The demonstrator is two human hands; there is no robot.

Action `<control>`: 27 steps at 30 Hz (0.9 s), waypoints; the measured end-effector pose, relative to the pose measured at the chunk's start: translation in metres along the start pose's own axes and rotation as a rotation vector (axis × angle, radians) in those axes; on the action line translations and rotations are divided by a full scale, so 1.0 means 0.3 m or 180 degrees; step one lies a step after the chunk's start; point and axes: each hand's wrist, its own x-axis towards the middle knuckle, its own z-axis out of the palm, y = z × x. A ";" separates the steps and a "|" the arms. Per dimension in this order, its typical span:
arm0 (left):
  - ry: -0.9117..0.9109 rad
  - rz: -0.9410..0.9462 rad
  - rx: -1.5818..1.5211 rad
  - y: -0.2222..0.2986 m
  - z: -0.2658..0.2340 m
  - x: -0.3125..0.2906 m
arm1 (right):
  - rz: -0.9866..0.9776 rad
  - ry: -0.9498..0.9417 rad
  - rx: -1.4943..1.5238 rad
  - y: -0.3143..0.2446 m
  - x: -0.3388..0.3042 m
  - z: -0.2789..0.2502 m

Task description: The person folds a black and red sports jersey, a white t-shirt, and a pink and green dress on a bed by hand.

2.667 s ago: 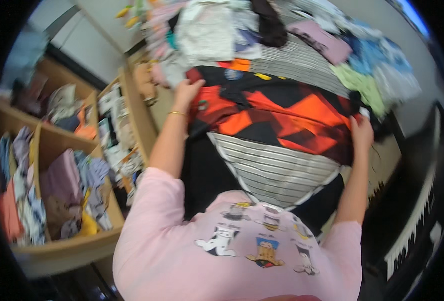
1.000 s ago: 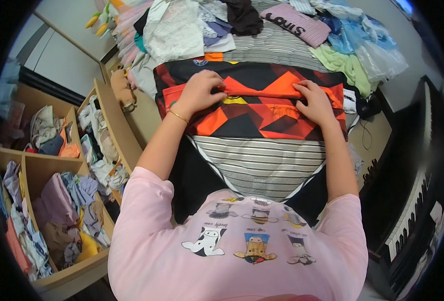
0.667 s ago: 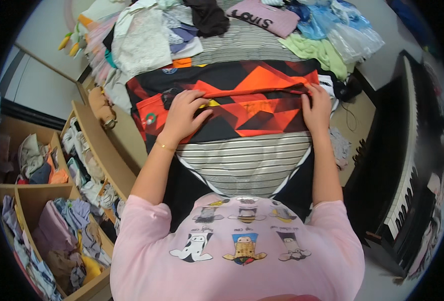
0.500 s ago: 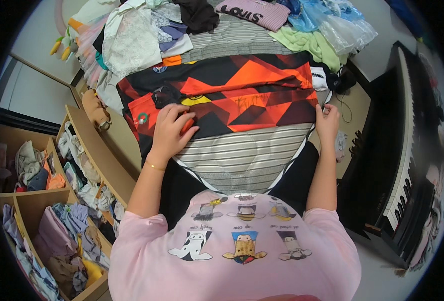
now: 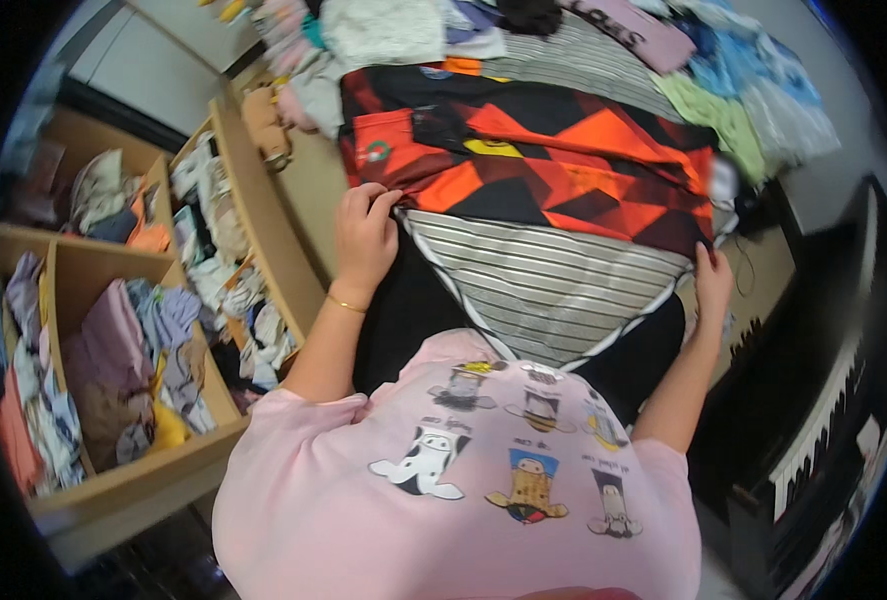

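A striped mattress (image 5: 553, 290), white-piped at its near edges, stretches from the centre toward 1 o'clock in a cluttered room. Spread across it, between 12 and 2, lies a red, orange and black garment (image 5: 528, 160). Just left of centre, toward 11, the left hand (image 5: 368, 235) has fingers and thumb nearly together, pinching the garment's near edge; at 3, the right hand (image 5: 711, 285) pinches its near right corner. Beyond sit white clothes (image 5: 383, 30) at 12, a folded pink garment (image 5: 633, 30) at 1, and green cloth (image 5: 713, 120) beside a clear plastic bag (image 5: 788, 130) at 2. Clothes-filled wooden compartments (image 5: 53, 330) stand at 9, a plush toy (image 5: 265, 130) lies on the floor (image 5: 298, 200) between 10 and 11, and a black piano (image 5: 733, 430) stands at 4.
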 end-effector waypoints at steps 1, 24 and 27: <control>0.0261 -0.0257 0.0223 -0.013 0.014 -0.021 | 0.0056 -0.0070 0.0192 0.062 0.028 -0.009; -0.1607 -0.2227 -0.2327 -0.178 -0.403 -0.180 | 0.0765 0.0049 0.2417 -0.085 -0.336 -0.196; -0.2198 -0.2393 -0.1711 -0.174 -0.454 -0.208 | 0.0840 0.0007 0.1988 -0.034 -0.378 -0.236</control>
